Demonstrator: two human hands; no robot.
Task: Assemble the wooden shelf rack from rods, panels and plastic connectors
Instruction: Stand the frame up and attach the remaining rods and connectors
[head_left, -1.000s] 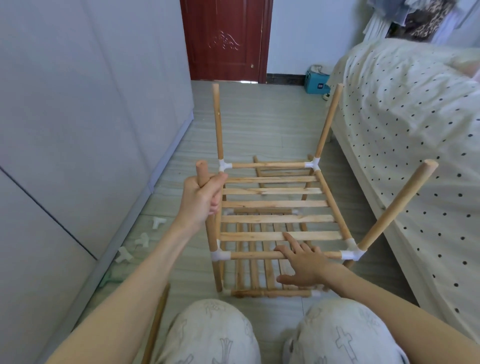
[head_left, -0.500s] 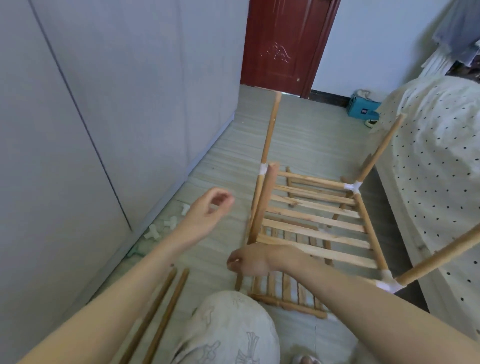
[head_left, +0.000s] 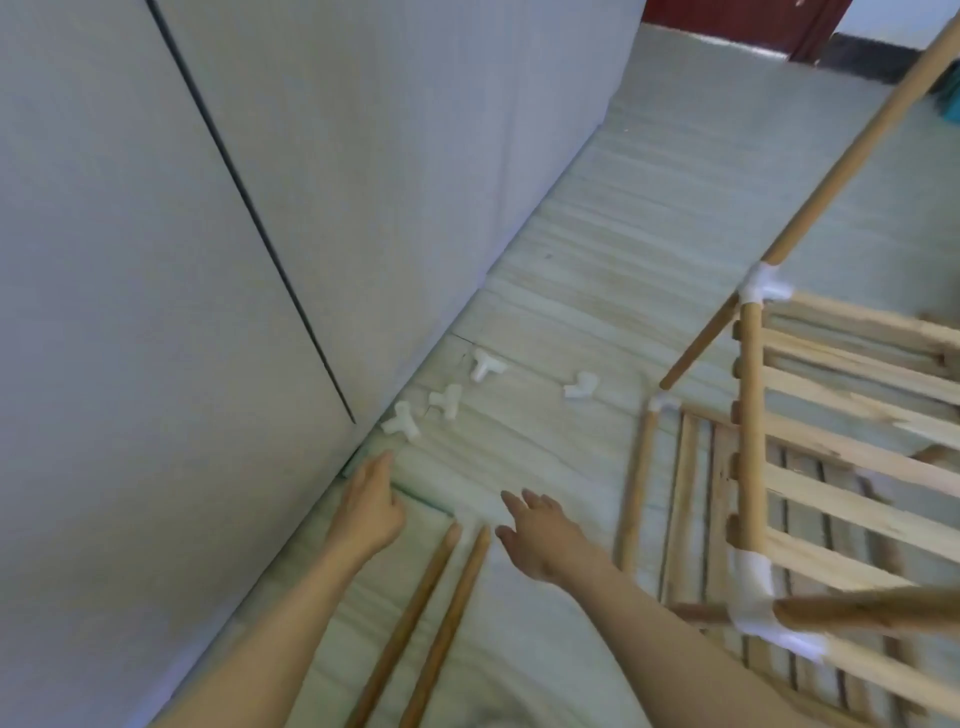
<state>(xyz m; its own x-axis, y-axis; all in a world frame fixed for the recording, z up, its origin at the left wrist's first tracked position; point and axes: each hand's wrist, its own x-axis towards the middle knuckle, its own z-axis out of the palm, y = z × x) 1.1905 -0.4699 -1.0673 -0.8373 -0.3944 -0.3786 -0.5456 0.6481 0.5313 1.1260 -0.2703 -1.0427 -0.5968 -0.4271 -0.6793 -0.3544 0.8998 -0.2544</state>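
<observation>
The half-built wooden rack stands on the floor at the right, its slatted panels joined to upright rods by white plastic connectors. Several loose white connectors lie on the floor by the wall, the nearest one just beyond my left hand. My left hand reaches forward close to the wall, fingers relaxed and holding nothing. My right hand is stretched out beside it, fingers spread, also empty. Two loose wooden rods lie on the floor between my forearms.
A pale grey cabinet front fills the left side down to the floor. A dark red door is at the far end. The striped floor stretches between cabinet and rack.
Both hands have let go of the rack and moved left toward the floor by the wall. My view has swung left and down, bringing the loose connectors and rods into sight.
</observation>
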